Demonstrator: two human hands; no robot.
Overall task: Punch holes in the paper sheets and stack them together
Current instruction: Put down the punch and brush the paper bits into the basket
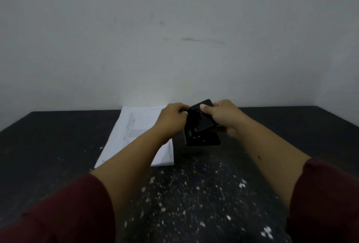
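A black hole punch [202, 126] is held up above the dark table, its lever raised and its base hanging open below. My right hand [223, 118] grips the lever from the right, thumb on its top. My left hand [172, 118] holds the punch's left side with curled fingers. A stack of white printed paper sheets [134, 132] lies flat on the table at the left, partly hidden under my left forearm.
The black table [48, 145] is speckled with small white paper bits [194, 194] across its near middle. A plain grey wall [174, 38] rises right behind the table's far edge. Dark red sleeves cover my upper arms at the bottom corners.
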